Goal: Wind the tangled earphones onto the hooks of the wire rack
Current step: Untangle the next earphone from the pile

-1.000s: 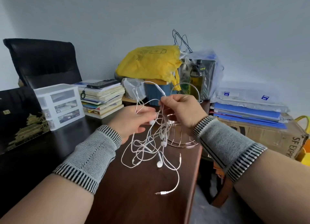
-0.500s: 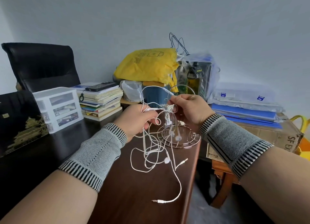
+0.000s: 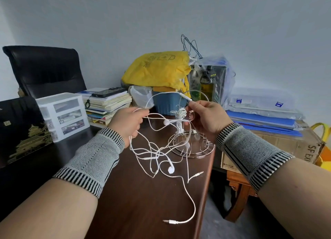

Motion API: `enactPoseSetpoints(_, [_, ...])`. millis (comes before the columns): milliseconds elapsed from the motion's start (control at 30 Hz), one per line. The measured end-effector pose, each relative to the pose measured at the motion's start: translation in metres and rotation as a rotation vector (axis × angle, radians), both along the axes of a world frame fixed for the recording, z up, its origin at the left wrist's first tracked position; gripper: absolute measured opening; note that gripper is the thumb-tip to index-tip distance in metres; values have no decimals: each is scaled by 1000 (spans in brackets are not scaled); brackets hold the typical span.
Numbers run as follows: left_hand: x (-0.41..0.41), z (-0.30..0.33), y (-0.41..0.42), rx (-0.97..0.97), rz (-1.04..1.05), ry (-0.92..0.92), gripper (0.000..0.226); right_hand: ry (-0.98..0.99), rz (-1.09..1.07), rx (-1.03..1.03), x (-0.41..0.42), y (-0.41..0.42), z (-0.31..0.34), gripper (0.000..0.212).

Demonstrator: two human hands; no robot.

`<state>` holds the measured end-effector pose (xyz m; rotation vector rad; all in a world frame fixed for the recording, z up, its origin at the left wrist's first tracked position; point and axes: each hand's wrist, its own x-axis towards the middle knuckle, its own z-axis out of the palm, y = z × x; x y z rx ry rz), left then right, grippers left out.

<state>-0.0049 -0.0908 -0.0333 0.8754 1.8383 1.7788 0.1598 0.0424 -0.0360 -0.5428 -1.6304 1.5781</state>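
The hands are now pulling farther apart than before. The white earphones (image 3: 157,154) are hanging in a messy tangle over the brown table (image 3: 136,203). The left hand (image 3: 125,125) is pinching one wire, and the right hand (image 3: 207,118) is pinching another above the wire rack (image 3: 191,145).

We take this for a cluttered home office or study: a dark wooden table (image 3: 143,203) stands against a plain grey wall, with a black leather office chair (image 3: 44,70) at ten o'clock. At eleven o'clock we see a stack of books (image 3: 107,106) with a phone (image 3: 109,92) on top, beside a small white plastic drawer unit (image 3: 62,115). At two o'clock, blue document folders (image 3: 261,122) lie on a cardboard shipping box (image 3: 286,145), and a yellow bag (image 3: 157,70) sits at twelve o'clock.
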Motion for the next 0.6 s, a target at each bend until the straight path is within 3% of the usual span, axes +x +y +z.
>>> enactPoseSetpoints(133, [-19,-9,2,-23,169,25,18,-10,-28,-13,1,1,-2,28])
enactPoseSetpoints(367, [-32,-21,1,-206,421,348,30,-26,-23,-21,-4,-3,-3,29])
enactPoseSetpoints(500, [-37,-27,-7,-401,445,504,17,-45,-11,-54,-4,-9,-2,27])
enactPoseSetpoints(600, [-31,-31,-12,-560,419,646,20,-33,-8,-77,-7,-14,-5,27])
